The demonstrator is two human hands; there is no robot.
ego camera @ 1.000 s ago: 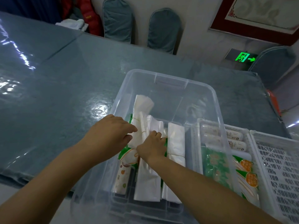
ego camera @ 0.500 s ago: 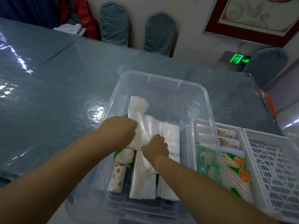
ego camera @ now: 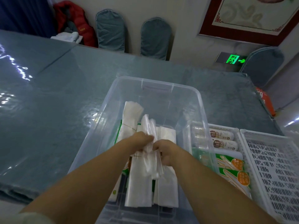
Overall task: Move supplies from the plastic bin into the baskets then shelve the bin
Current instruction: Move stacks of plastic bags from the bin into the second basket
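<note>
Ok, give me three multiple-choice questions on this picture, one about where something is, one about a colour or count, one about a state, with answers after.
1. Where does the near white slotted plastic basket stand?
A. right of the clear plastic bin
B. left of it
C. inside it

2. What colour is the lit exit sign on the wall?
A. red
B. green
C. blue

3. What are the left hand and the right hand doing?
A. resting flat on the table
B. holding the bin's rim
C. gripping a bundle of clear plastic bags

Answers:
1. A, the basket sits against the bin's right wall.
2. B, the sign glows green.
3. C, both hands curl round the bundle over the bin.
</note>
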